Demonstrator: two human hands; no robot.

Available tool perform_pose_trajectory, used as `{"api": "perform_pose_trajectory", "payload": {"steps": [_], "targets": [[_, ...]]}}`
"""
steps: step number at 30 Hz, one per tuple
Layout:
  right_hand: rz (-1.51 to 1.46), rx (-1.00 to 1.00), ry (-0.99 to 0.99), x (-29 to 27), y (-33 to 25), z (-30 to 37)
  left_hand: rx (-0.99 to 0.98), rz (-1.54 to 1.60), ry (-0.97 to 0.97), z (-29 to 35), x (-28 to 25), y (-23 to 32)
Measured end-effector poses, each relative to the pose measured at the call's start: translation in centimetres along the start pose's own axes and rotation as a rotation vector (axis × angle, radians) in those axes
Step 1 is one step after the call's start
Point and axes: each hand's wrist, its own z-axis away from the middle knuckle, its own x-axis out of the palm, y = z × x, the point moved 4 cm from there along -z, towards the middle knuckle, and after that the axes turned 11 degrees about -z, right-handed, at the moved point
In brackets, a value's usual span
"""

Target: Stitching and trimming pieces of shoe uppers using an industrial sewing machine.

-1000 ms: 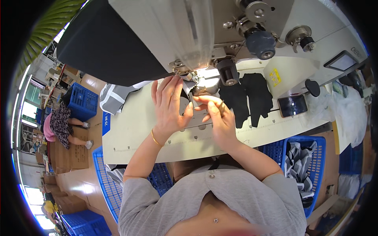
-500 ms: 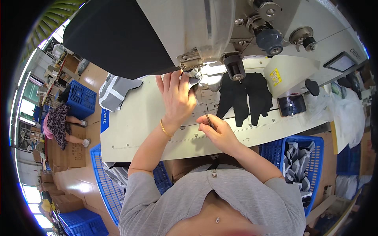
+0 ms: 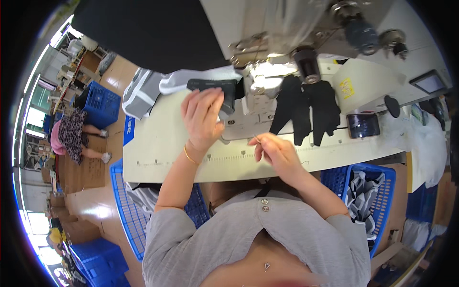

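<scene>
While the left hand [image 3: 203, 115] grips dark fabric [image 3: 213, 88], a yellow label [image 3: 346, 88] marks the machine [image 3: 368, 76].

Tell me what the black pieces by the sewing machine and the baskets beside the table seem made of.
The black pieces look like soft knit fabric: matte, limp, lying flat, likely gloves. The blue baskets look like moulded plastic: rigid open lattice walls with a slight sheen. The table seems smooth cream laminate, though that is uncertain.

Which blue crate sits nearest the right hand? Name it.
The blue crate holding grey and white fabric, just below the table edge beside the right hand. The other blue crates lie on the person's left: one below the table, one far off.
</scene>
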Motion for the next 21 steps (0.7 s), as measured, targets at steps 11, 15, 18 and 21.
{"api": "perform_pose_trajectory", "payload": {"steps": [11,15,18,21], "targets": [[0.335,-0.295,0.18,1.2,3.1,-3.3,-0.101,0.055,-0.03,8.5,-2.9,2.0],[0.375,-0.36,0.184,2.1,3.1,-4.2,-0.124,0.031,-0.022,9.6,-3.5,2.3],[0.402,-0.36,0.172,2.4,3.4,-4.8,-0.116,0.018,-0.021,9.7,-3.7,2.3],[0.406,-0.367,0.154,2.8,3.8,-5.3,-0.128,0.038,-0.024,9.9,-3.7,2.2]]}}
